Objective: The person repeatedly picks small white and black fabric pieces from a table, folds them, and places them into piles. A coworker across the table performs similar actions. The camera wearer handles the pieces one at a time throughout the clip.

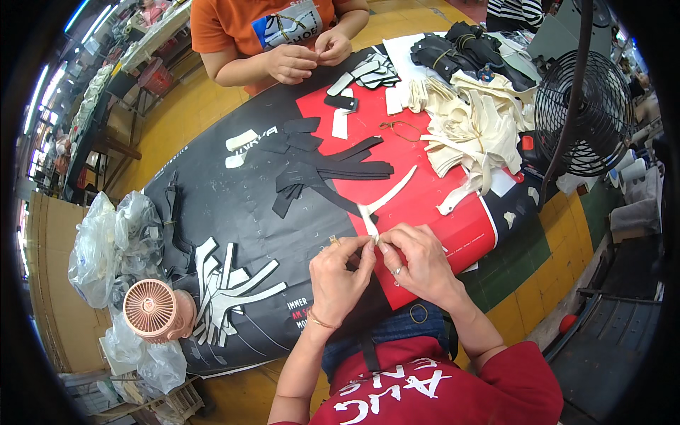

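- Cream and seemingly pliable, the narrow strip point(369, 221) lay at the centre of the frame, its lower end between the person's two hands, its upper part over the red sheet point(439, 219).
- The left hand point(338, 273) had thumb and forefinger drawn together at that end, with no gap showing; its other fingers were loosely curled.
- The right hand point(418, 262) met it from the right, thumb and forefinger likewise pinched on the end. The fingertips hid how much each held.
- So small a grip left little margin: had one thumb rolled before the other, the edges might have slipped out of line.
- A thin curved pale piece point(398, 187) ran off toward the upper right; whether it was joined to the strip could not be told. If it was, a sharp tug might have twisted it.
- Black bands point(340, 166) lay just above, one tail close to the strip; a careless sweep of a hand could have scattered them.
- Toward the upper right stood a black fan point(584, 113) near a cream cloth pile point(482, 127). Whether it was running could not be judged; a strong draught might have shifted light pieces.
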Available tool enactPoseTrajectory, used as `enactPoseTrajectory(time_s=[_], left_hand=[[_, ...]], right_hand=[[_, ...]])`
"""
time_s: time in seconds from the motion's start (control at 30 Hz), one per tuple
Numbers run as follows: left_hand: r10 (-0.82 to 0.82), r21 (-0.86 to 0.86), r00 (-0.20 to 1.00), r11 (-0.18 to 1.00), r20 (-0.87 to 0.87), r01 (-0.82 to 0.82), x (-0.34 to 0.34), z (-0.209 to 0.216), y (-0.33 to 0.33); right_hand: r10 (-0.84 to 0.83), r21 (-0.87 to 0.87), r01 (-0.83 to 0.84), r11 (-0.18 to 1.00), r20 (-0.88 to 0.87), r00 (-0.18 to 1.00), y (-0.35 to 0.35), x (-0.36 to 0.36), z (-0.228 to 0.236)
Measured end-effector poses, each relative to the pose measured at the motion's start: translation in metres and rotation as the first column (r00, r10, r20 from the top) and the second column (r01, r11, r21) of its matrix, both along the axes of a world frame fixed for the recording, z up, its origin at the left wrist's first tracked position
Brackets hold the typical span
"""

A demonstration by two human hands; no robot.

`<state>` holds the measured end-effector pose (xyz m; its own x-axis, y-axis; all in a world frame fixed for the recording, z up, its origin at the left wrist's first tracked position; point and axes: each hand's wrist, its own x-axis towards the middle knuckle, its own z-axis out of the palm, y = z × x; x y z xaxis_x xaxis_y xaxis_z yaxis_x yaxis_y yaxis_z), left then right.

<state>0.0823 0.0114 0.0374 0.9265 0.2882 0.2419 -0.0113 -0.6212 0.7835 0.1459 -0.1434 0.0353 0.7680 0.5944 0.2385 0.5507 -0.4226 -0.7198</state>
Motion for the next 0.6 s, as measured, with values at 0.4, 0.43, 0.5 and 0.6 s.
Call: enactPoseTrajectory(time_s=[0.4,0.43,0.5,0.6], left_hand=[[0.224,-0.632,0.968,0.736,-0.111,-0.243,-0.040,-0.023,0.091],[0.260,-0.685,0.958,0.677,-0.120,-0.269,-0.049,-0.025,0.105],[0.388,-0.841,0.921,0.485,-0.039,-0.240,-0.071,-0.027,0.128],[0.519,-0.922,0.855,0.335,0.010,-0.193,-0.102,-0.020,0.163]], right_hand=[[0.533,0.776,0.515,0.365,-0.628,0.568,-0.106,0.045,0.009],[0.557,0.790,0.522,0.322,-0.604,0.571,-0.112,0.046,0.008],[0.593,0.801,0.554,0.227,-0.565,0.574,-0.121,0.046,0.006],[0.638,0.813,0.576,0.082,-0.487,0.597,-0.124,0.047,0.005]])
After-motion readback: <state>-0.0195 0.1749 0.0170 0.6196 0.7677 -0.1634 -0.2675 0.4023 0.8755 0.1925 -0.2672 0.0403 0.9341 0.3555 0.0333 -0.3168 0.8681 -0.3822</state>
